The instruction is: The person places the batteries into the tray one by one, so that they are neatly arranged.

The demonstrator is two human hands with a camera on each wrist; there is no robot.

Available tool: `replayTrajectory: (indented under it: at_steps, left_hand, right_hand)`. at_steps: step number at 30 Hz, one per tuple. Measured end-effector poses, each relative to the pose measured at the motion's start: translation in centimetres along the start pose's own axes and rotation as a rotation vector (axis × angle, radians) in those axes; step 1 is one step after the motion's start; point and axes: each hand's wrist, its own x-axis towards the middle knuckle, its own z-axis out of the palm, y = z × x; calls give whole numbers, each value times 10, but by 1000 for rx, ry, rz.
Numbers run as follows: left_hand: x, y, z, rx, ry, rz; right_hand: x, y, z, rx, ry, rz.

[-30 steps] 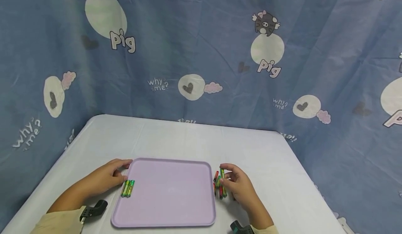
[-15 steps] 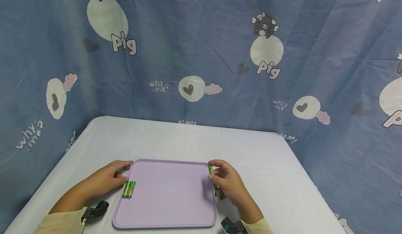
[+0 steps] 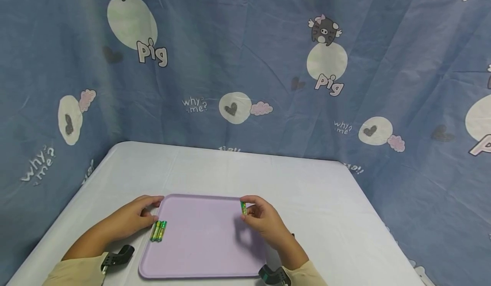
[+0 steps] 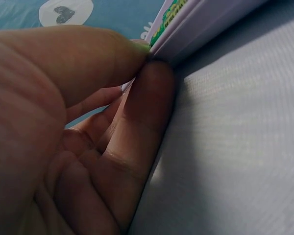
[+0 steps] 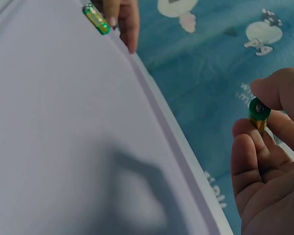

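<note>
My right hand (image 3: 265,221) pinches a green-and-gold battery (image 3: 243,208) between thumb and fingers, raised over the far right part of the lilac tray (image 3: 203,247). In the right wrist view one end of that battery (image 5: 259,111) faces the camera. My left hand (image 3: 132,218) grips the tray's left rim, its thumb and a finger meeting at the edge in the left wrist view. Beside that thumb, green-and-gold batteries (image 3: 158,231) lie side by side in the tray along the left rim.
A white table (image 3: 337,209) lies under the tray, with a blue patterned curtain (image 3: 245,56) behind it. A small dark tip (image 3: 293,235) shows past the right wrist. My right hand and forearm hide the spot right of the tray where loose batteries lay.
My right hand has picked up a green battery from the pile right of the tray and carried it left over the tray. My left hand stays at the left rim.
</note>
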Motion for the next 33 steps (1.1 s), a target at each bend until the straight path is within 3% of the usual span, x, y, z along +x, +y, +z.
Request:
replayTrajectory:
  at_steps: [19,33]
  left_hand:
    - [1,-1,1,0,7,4]
    - [2,-3,1,4,2,1]
  right_hand:
    - [19,-8,29,-78,-131,-58]
    - [29,-14,62,-82,-146,-33]
